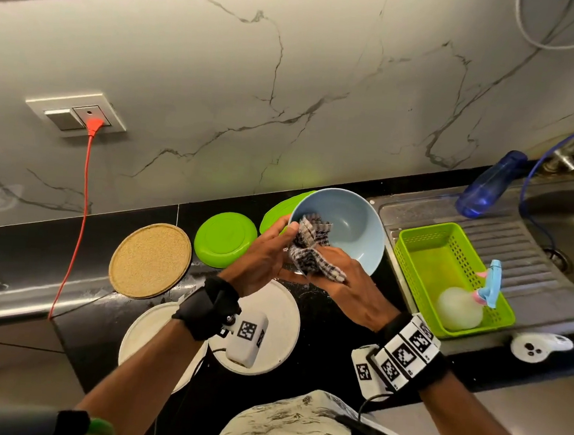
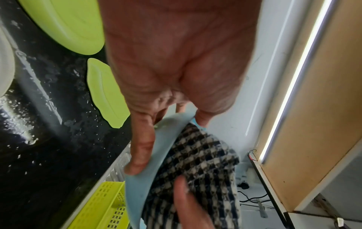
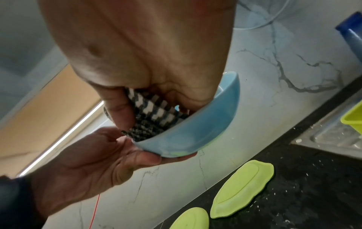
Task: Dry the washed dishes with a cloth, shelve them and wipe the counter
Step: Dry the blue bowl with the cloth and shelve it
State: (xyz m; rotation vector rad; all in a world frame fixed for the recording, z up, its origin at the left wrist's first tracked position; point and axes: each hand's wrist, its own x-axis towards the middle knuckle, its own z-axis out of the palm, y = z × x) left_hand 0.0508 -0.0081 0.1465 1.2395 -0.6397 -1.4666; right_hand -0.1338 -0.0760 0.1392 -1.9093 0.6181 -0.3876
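A pale blue bowl [image 1: 349, 231] is held tilted above the black counter [image 1: 318, 326]. My left hand [image 1: 269, 250] grips its near rim, thumb inside and fingers under the base, as the right wrist view shows at the bowl [image 3: 197, 128]. My right hand [image 1: 345, 283] holds a black-and-white checked cloth [image 1: 310, 250] and presses it into the bowl's inside wall. In the left wrist view the cloth [image 2: 203, 170] fills the bowl [image 2: 141, 182], with my left fingers [image 2: 141, 148] on the outside.
On the counter lie two green plates [image 1: 225, 238], a leaf-shaped green dish [image 3: 243, 189], a cork mat [image 1: 150, 259] and two white plates [image 1: 281, 320]. A green basket [image 1: 452, 275] with a sponge sits on the steel drainboard. A red cable [image 1: 79, 221] hangs at left.
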